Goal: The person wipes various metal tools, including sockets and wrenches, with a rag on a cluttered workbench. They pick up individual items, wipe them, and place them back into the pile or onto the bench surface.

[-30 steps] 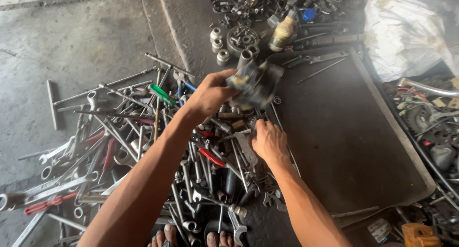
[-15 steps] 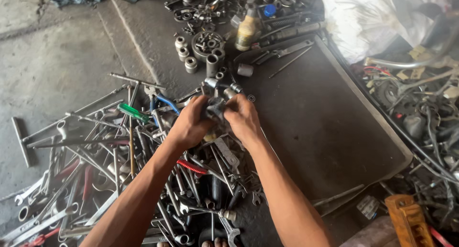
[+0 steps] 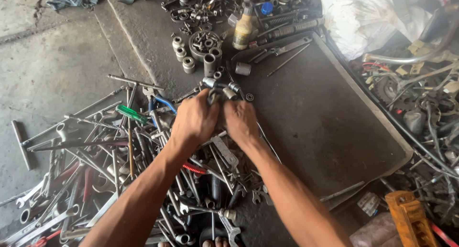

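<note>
Heaped on the concrete floor (image 3: 57, 60) at left: a spread of steel wrenches and long bars (image 3: 95, 146), among them a green-handled screwdriver (image 3: 132, 114).

Just right of that, left hand (image 3: 193, 119) curled closed over the near-left side of a small grimy metal part (image 3: 213, 98). Right hand (image 3: 240, 120) closed against its right side, the two hands touching over it.

Only the far edge of the part visible between the knuckles: dark, greasy, with dull silver round stubs. Rest hidden; exact shape unclear.

Beyond the hands, a cluster of grey steel sockets (image 3: 191, 55) and a dirty yellowish plastic bottle (image 3: 242, 31).

At right, a dark flat rubber mat (image 3: 325, 118), then tangled cables and scrap (image 3: 420, 98).
</note>
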